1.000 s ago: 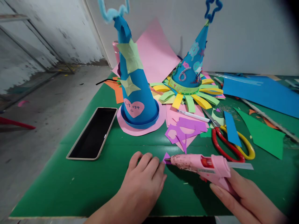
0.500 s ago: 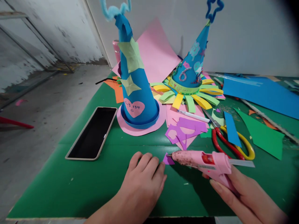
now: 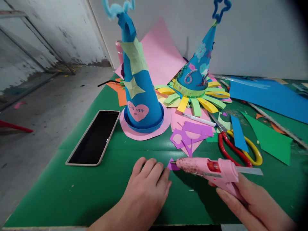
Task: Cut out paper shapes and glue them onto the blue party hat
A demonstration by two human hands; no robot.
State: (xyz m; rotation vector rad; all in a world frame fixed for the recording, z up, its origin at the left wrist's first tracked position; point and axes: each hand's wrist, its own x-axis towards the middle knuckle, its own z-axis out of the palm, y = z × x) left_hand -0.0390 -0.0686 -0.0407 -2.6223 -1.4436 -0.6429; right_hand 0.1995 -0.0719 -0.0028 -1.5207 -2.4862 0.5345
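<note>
My right hand [image 3: 250,199] is wrapped round the handle of a pink hot glue gun [image 3: 204,166], which points left with a clear glue stick out of its back. Its metal nozzle is over a small purple paper piece [image 3: 172,165] on the table. Palm down beside it, my left hand [image 3: 146,189] has its fingers curled and together, the fingertips at the piece's left edge, holding it against the table. Beyond my left hand stands a blue paper cone hat [image 3: 144,96] with a pink brim, pale stars and a pink heart.
A phone [image 3: 93,138] lies on the green table [image 3: 72,199] at left. A second decorated cone hat [image 3: 194,77] stands at the back. Purple paper scraps [image 3: 192,133], a white pen [image 3: 199,120], red-and-yellow-handled scissors [image 3: 233,150] and green paper [image 3: 269,138] lie at right.
The glue gun's nozzle has moved slightly down and left over the purple paper piece. My left hand stays in about the same place.
</note>
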